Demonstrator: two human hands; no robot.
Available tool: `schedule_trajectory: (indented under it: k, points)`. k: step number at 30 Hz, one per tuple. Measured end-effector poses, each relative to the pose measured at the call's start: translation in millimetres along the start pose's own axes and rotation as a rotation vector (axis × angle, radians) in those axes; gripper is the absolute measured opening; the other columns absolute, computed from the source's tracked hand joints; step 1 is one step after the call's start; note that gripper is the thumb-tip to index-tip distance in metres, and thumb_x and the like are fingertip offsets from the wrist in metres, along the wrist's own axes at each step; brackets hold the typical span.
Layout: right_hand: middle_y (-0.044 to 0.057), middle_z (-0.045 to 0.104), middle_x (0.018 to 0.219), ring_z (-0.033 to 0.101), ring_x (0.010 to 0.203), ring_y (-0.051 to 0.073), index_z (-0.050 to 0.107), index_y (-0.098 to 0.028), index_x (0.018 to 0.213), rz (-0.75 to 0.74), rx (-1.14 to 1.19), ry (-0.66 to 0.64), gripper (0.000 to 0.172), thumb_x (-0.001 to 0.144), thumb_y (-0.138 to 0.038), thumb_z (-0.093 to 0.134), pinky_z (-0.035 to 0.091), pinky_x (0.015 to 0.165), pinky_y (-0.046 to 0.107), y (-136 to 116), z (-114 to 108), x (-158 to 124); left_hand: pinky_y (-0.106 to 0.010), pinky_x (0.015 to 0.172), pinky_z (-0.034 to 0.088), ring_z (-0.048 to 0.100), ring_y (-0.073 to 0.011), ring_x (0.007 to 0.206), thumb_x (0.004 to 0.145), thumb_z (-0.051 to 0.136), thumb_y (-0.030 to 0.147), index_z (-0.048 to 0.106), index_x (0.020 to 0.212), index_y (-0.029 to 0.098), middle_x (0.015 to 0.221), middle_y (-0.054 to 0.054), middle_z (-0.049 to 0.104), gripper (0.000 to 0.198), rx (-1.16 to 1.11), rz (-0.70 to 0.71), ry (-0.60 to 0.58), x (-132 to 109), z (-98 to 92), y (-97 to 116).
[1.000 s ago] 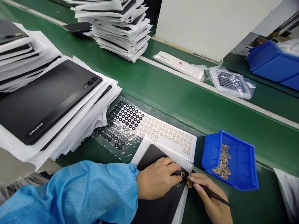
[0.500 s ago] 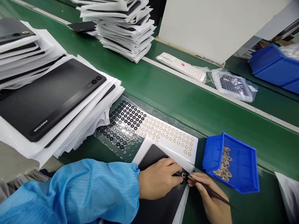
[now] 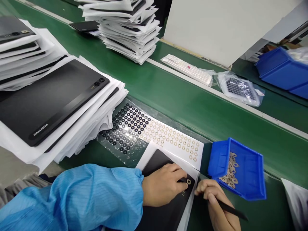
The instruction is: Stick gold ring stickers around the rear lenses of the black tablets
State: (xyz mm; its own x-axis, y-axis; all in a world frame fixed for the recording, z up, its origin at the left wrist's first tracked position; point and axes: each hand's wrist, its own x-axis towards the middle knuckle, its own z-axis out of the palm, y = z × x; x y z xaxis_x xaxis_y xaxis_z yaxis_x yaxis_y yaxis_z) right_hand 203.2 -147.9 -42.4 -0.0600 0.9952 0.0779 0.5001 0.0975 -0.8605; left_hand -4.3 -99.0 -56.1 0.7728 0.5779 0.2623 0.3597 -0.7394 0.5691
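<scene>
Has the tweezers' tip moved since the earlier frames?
Yes. The tweezers have drawn back to the right, off the ring on the black cover, where the tip rested before.

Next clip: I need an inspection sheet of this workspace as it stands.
Surface: green belt, pale strip along its far side.
Job's things: black cover on white paper, ring near its corner; ring sheet beyond it; blue bin of loose rings on the right.
Clutter: cover stacks on the left, far stack, parts bags.
Grippers: left hand rests on the black cover, fingertips by the ring; right hand grips a black tool.
Cables: nothing seen.
Surroundings: white board, far bins on the right.
</scene>
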Motion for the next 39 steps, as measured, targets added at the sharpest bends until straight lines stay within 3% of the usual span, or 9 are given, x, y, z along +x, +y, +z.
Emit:
schedule_trajectory:
  k: [5,15,27,33,39]
  points:
    - [0.004,0.061,0.079,0.062,0.073,0.018,0.059,-0.023,0.083,-0.119,-0.299,-0.037,0.012,0.089,-0.033,0.054,0.051,0.063,0.026,-2.9,5.6,14.9,-0.033,0.089,0.042,0.047,-0.0216,0.100,0.092,0.047,0.014,0.065,0.102,0.013,0.105,-0.007,0.056,0.020,0.006,0.009,0.003,-0.6,0.1,-0.6]
    - [0.003,0.061,0.067,0.062,0.058,0.017,0.059,-0.023,0.071,-0.158,-0.379,-0.208,0.030,0.091,-0.044,0.049,0.051,0.052,0.024,-15.1,5.2,36.7,-0.033,0.084,0.043,0.050,-0.0219,0.095,0.091,0.050,0.014,0.066,0.097,0.010,0.098,-0.008,0.058,0.017,0.014,0.033,0.008,0.1,-0.5,-2.6]
    - [0.005,0.059,0.079,0.061,0.062,0.018,0.052,-0.024,0.087,-0.225,-0.537,-0.274,0.012,0.090,-0.020,0.041,0.048,0.048,0.026,0.7,5.9,25.5,-0.033,0.080,0.044,0.051,-0.0223,0.094,0.092,0.050,0.015,0.066,0.091,0.011,0.094,-0.009,0.058,0.017,0.041,0.049,0.030,-0.8,-1.4,-3.5]
    - [0.002,0.058,0.075,0.059,0.063,0.016,0.052,-0.024,0.081,-0.256,-0.455,-0.131,0.012,0.092,-0.025,0.046,0.047,0.055,0.024,-8.3,0.9,14.9,-0.033,0.081,0.043,0.050,-0.0220,0.095,0.092,0.050,0.015,0.066,0.090,0.011,0.098,-0.009,0.058,0.017,0.037,0.038,0.025,0.3,-1.8,-2.6]
    - [0.010,0.059,0.081,0.056,0.070,0.027,0.054,-0.025,0.080,-0.073,-0.635,0.298,0.022,0.087,-0.045,0.051,0.042,0.061,0.038,-9.4,-52.5,5.2,-0.034,0.086,0.042,0.048,-0.0226,0.099,0.091,0.049,0.014,0.066,0.098,0.012,0.106,-0.009,0.057,0.018,0.003,0.030,-0.019,-1.9,-1.6,-3.7]
